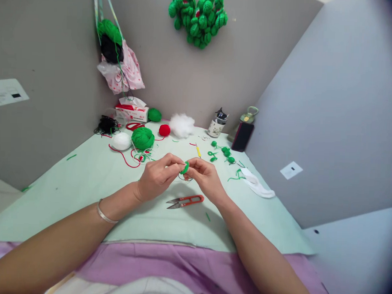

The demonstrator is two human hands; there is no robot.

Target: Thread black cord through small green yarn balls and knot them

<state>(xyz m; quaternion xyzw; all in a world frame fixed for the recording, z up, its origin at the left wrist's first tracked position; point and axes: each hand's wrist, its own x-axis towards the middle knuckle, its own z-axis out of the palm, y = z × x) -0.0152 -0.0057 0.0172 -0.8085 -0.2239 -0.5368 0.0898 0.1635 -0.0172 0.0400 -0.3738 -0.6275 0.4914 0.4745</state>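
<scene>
Between both hands, above the middle of the table, is a small green crocheted piece (185,167) with a bit of white at its edge. My left hand (159,175) pinches it from the left with thumb and forefinger. From the other side, my right hand (205,177) grips it, fingers curled. A thin dark thread (181,178) hangs just below the piece. Whether a needle is in the fingers cannot be made out. Orange-handled thread snips (185,201) lie on the table under the hands, blades pointing left.
Left at the back are green yarn (142,138), white yarn (121,141), red yarn (165,130) and a tissue box (136,114). White stuffing (182,125), a jar (217,125), a yellow-handled crochet hook (198,152), small green pieces (226,152) and a phone (243,137) sit farther right.
</scene>
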